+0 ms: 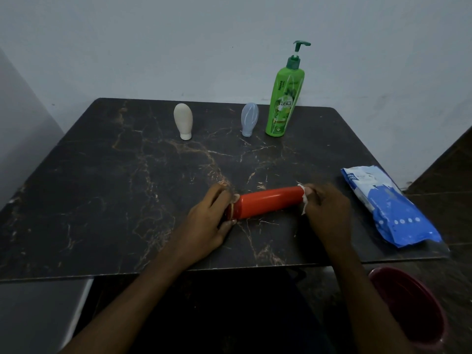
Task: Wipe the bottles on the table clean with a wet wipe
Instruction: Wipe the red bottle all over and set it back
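Note:
A red bottle lies on its side near the front of the dark marble table. My left hand grips its left end. My right hand presses a white wet wipe against its right end. Farther back stand a beige squeeze bottle, a pale blue squeeze bottle and a tall green pump bottle, all upright.
A blue pack of wet wipes lies at the table's right edge. A dark red bin stands on the floor below the front right corner. A pale wall rises just behind the table.

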### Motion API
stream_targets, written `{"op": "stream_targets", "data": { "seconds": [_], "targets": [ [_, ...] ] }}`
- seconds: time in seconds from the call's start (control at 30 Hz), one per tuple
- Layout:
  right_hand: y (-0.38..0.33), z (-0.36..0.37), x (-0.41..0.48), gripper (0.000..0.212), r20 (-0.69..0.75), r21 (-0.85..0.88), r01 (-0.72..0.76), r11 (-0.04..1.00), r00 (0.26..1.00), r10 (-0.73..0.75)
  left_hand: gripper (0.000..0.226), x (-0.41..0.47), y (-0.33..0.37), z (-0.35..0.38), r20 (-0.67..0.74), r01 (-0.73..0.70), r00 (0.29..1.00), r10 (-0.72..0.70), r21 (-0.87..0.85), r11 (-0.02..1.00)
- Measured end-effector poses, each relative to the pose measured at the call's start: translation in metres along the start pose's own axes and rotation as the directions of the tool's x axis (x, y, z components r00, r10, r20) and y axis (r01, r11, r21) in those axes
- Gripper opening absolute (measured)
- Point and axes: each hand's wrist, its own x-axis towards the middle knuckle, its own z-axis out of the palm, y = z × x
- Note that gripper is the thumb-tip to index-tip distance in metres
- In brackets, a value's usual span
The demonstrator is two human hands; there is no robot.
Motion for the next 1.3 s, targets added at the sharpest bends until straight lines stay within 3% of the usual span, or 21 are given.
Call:
{"op": "stream_targets", "data": {
  "seconds": [0.13, 0.23, 0.43, 0.57, 0.73, 0.83, 1.0, 1.3],
  "targets": [
    [0.000, -0.005, -0.006, 0.019, -0.065, 0.168, -0.107, 0.980, 0.991, 0.120, 0.046, 0.000, 0.000, 0.000, 0.004, 0.006, 1.000, -0.006, 0.002, 1.000],
    [-0.011, -0.001, -0.010, 0.016, -0.081, 0.089, -0.001, 0.996, 0.997, 0.008, 0.046, -0.001, -0.001, 0.001, 0.008, 0.010, 1.000, -0.010, 0.010, 1.000],
    [-0.065, 0.012, -0.028, 0.021, 0.154, -0.103, 0.187, 0.977, 0.973, -0.170, 0.044, 0.000, 0.001, 0.001, 0.015, 0.007, 1.000, -0.007, 0.014, 1.000],
    [-0.103, 0.022, -0.058, 0.019, 0.151, 0.008, 0.298, 0.954, 0.943, -0.296, 0.046, -0.001, 0.000, 0.000, 0.015, 0.002, 1.000, -0.002, -0.017, 1.000],
    [-0.088, 0.016, -0.049, 0.034, 0.199, -0.081, 0.371, 0.925, 0.915, -0.350, 0.044, -0.001, -0.002, 0.002, 0.013, 0.009, 1.000, -0.009, 0.001, 1.000],
    [-0.057, 0.007, -0.025, 0.038, 0.224, -0.190, 0.329, 0.925, 0.932, -0.285, 0.048, -0.001, -0.002, 0.003, 0.001, -0.001, 1.000, 0.001, 0.012, 1.000],
    [-0.015, -0.002, 0.005, 0.021, 0.108, -0.125, 0.142, 0.982, 0.986, -0.128, 0.055, -0.001, -0.004, 0.003, -0.019, -0.014, 1.000, 0.014, 0.006, 1.000],
    [-0.035, 0.006, -0.003, 0.018, 0.109, -0.131, 0.142, 0.981, 0.986, -0.128, 0.060, -0.002, -0.006, 0.004, -0.023, 0.003, 1.000, -0.003, 0.002, 1.000]
  ]
}}
